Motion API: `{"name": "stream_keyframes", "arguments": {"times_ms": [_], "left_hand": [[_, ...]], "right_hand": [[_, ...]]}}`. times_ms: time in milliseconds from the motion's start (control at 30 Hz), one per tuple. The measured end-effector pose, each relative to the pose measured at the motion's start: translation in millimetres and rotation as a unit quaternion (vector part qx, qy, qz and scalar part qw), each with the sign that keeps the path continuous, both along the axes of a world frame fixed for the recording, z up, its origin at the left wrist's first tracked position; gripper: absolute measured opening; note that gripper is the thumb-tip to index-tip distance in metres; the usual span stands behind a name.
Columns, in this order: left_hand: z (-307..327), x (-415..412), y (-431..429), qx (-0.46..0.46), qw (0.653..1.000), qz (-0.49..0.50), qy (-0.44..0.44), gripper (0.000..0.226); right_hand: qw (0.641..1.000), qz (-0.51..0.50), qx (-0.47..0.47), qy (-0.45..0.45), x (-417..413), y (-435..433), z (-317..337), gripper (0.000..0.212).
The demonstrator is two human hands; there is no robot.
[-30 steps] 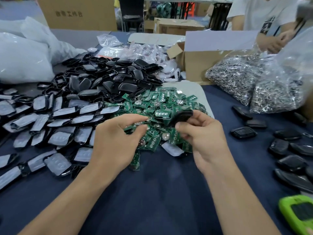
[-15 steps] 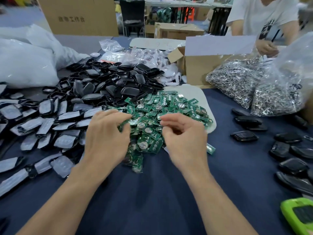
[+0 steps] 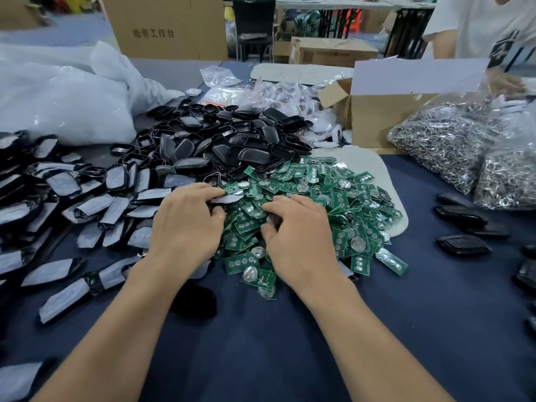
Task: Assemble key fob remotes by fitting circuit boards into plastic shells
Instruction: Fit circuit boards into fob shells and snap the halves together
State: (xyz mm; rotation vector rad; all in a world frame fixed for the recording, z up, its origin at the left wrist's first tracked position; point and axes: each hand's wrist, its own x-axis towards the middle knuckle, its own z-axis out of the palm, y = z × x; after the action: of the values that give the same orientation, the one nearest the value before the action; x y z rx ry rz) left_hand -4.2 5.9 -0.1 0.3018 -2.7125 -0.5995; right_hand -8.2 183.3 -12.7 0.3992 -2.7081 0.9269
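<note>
Blue-clothed table [image 3: 261, 358], hands down at the parts heap

Soft, matte dark cloth lies smooth and bare under your forearms, and that is the widest open room you have. Your left hand [image 3: 185, 224] is curled, fingers and thumb pinching a film-covered shell [image 3: 229, 198], a flat grey-white sliver poking out toward your right hand [image 3: 295, 236]. That hand arches over the near slope of the circuit boards [image 3: 333, 198], fingers bent down into them and thumb tucked close; whether it has one pinched cannot be told. The boards are small glossy green rectangles, many carrying a round silver cell. They are heaped loosely from under your right palm out beyond your fingertips onto a white pad [image 3: 385, 175] with rounded corners.

Beyond your left fingertips rises a mound of black shells [image 3: 232, 140], smooth, rounded and shiny. Outside your left hand, wrapped shells [image 3: 95, 207] in dull grey film sprawl to the frame's edge. A dark rounded piece [image 3: 200, 306] lies just beside your left forearm. Outside your right hand, past a strip of bare cloth, sit dark fob bodies [image 3: 461, 245]. Farther beyond stand crinkled clear bags of metal rings [image 3: 443, 140], a cardboard box [image 3: 377, 120] and another person [image 3: 478, 24]; a puffy white sack [image 3: 58, 105] sits well beyond your left hand
</note>
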Motion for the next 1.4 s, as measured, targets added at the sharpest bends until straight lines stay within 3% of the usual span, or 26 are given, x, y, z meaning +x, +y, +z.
{"name": "stream_keyframes", "arguments": {"times_ms": [133,233,400,500,600,733,833,900,1000,1067,1267,1400], "left_hand": [[8.0,1.7,3.5,0.064,0.997,-0.022,0.030,0.047],[19.8,-14.1,14.0,0.124,0.990,-0.053,0.038,0.059],[30.6,-74.9,42.4,0.093,0.992,-0.084,-0.023,0.048],[30.8,-98.2,55.3,0.000,0.992,-0.084,-0.094,0.035],[29.4,-106.3,58.3,-0.032,0.995,-0.056,-0.080,0.025],[33.0,-88.0,56.4,0.068,0.997,-0.007,0.033,0.018],[33.2,-51.7,57.7,0.110,0.986,-0.046,0.121,0.018],[28.0,-28.3,58.9,0.137,0.980,-0.072,0.127,0.022],[16.2,-1.5,62.0,0.235,0.961,-0.082,0.119,0.044],[6.7,7.3,60.1,0.304,0.939,-0.101,0.124,0.051],[-1.4,8.9,60.4,0.450,0.872,-0.146,0.125,0.044],[-2.4,8.8,59.1,0.473,0.857,-0.179,0.102,0.053]], "right_hand": [[0.991,-0.047,-0.125,-0.008,5.0,9.2,1.6,0.047],[0.971,-0.030,-0.236,-0.023,5.6,12.8,3.0,0.030],[0.925,-0.052,-0.371,-0.060,0.0,20.6,8.7,0.025],[0.895,-0.067,-0.431,-0.093,-4.5,26.6,11.7,0.014],[0.890,-0.061,-0.440,-0.105,-6.4,29.5,12.4,0.011],[0.908,-0.081,-0.406,-0.069,-4.9,29.1,11.8,0.008],[0.902,-0.086,-0.419,-0.055,-1.9,29.8,15.9,0.006],[0.867,-0.079,-0.484,-0.088,-0.7,30.8,19.3,0.015],[0.782,-0.061,-0.602,-0.148,0.7,33.1,24.1,0.027],[0.757,-0.040,-0.629,-0.172,2.1,32.8,26.5,0.025],[0.791,-0.022,-0.587,-0.170,6.2,29.5,28.0,0.015],[0.770,-0.011,-0.612,-0.181,4.8,28.3,27.3,0.019]]}}
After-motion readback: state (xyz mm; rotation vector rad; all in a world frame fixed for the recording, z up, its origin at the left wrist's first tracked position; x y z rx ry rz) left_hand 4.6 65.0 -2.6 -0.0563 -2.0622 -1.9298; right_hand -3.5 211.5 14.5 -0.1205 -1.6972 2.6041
